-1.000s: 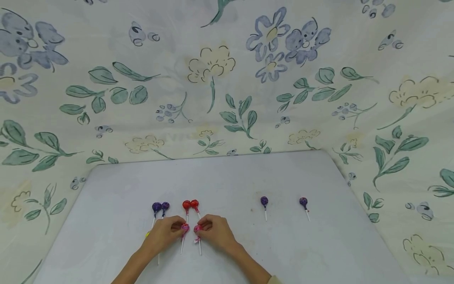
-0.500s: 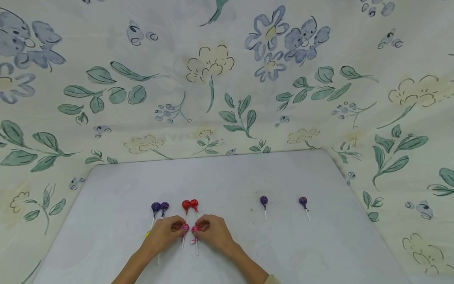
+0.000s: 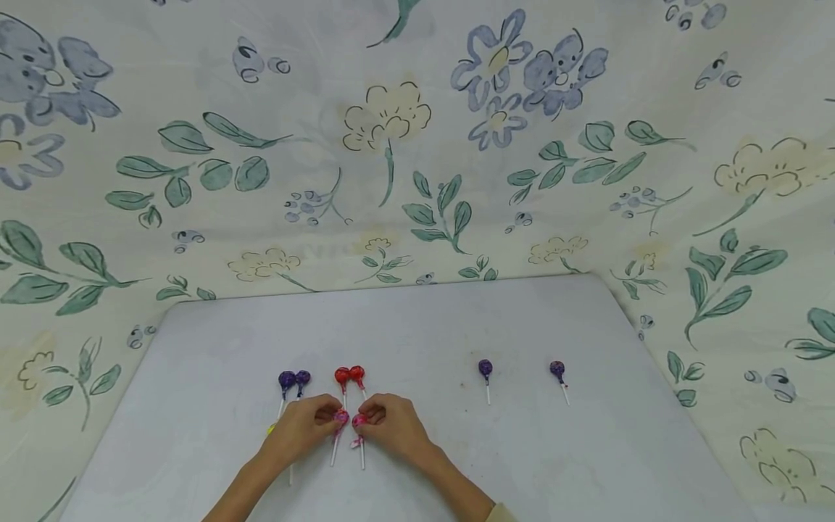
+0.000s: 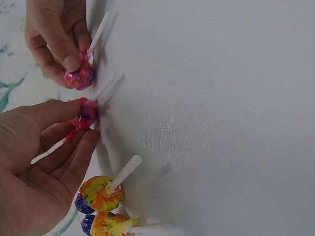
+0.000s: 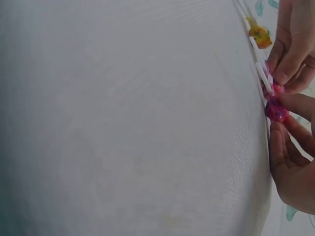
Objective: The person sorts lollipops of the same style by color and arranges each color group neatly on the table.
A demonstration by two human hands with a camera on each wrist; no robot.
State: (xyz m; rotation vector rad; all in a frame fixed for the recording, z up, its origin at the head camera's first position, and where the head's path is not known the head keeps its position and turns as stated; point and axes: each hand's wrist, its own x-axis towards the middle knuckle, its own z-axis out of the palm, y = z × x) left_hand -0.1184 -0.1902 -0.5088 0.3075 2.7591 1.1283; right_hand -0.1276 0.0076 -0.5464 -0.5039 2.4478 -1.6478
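My left hand (image 3: 301,429) pinches a pink lollipop (image 3: 341,417) by its wrapped head, thumb and fingers around it. Just to the right, my right hand (image 3: 396,429) pinches a second pink lollipop (image 3: 359,422) the same way. The two heads sit close side by side, and both white sticks point toward me. Right behind them lie two red lollipops (image 3: 349,374), their heads together. Left of these are two purple lollipops (image 3: 295,379), sticks partly behind my left hand. Two yellow lollipops (image 4: 109,201) lie beside my left hand in the left wrist view, mostly covered by it in the head view.
Farther right on the white table (image 3: 554,449) lie two separate purple lollipops, one nearer (image 3: 485,368) and one farther off (image 3: 557,369). A floral cloth (image 3: 391,188) rises behind the table's back edge and hangs along both sides.
My right hand has shifted slightly left with its pink lollipop, narrowing the gap to the other one. The stick of the left pink lollipop has swung a little. Both hands keep their pinch.
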